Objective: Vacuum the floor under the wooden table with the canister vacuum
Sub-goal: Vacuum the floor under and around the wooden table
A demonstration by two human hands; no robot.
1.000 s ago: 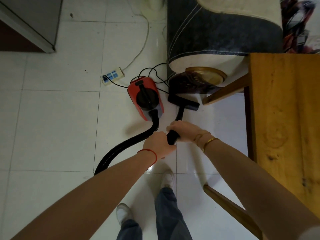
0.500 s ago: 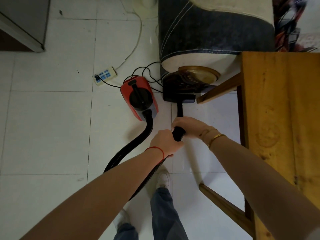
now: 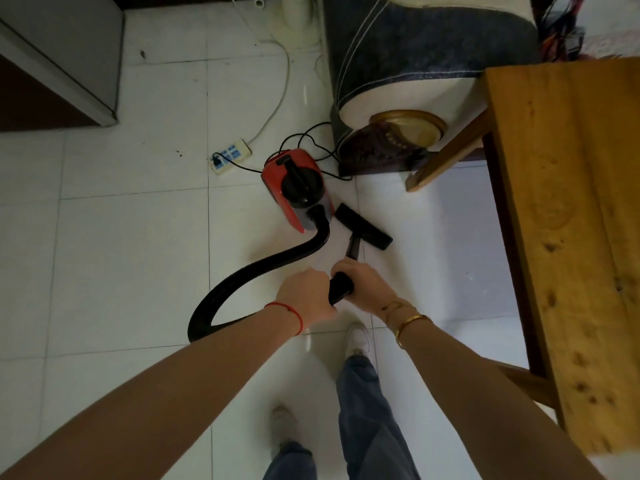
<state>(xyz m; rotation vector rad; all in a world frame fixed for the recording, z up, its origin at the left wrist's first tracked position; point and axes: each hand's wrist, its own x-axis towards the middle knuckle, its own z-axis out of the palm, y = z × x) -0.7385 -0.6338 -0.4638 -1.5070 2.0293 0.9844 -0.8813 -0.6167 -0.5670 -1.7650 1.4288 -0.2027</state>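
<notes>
A: Where's the vac rn?

B: Red canister vacuum (image 3: 296, 190), glossy plastic w/ a round black top, sits on the white tile floor (image 3: 131, 244), just left of the table. Ribbed black hose (image 3: 256, 268) loops from its front round to your hands.

A: And your grip?

B: Your left hand (image 3: 306, 299) is curled tight around the black wand (image 3: 341, 287) at its near end; your right hand (image 3: 363, 285) wraps the same tube just ahead, fingers closed round it. Hands nearly touching.

A: Nozzle?

B: Flat rectangular black floor head (image 3: 363, 226), lying angled on the tile, right beside the canister, short of the table's edge.

A: Table?

B: Wooden table (image 3: 568, 237) on your right, honey-coloured planks w/ knots & grain, slanted wooden legs. Pale shiny tile shows beneath it.

A: Other bits?

B: White power strip (image 3: 230, 156) behind the vac, thin black cord plugged in. Dark speckled sofa (image 3: 415, 46) w/ cream trim past the table. Red string on your left wrist, gold bangle on the right.
</notes>
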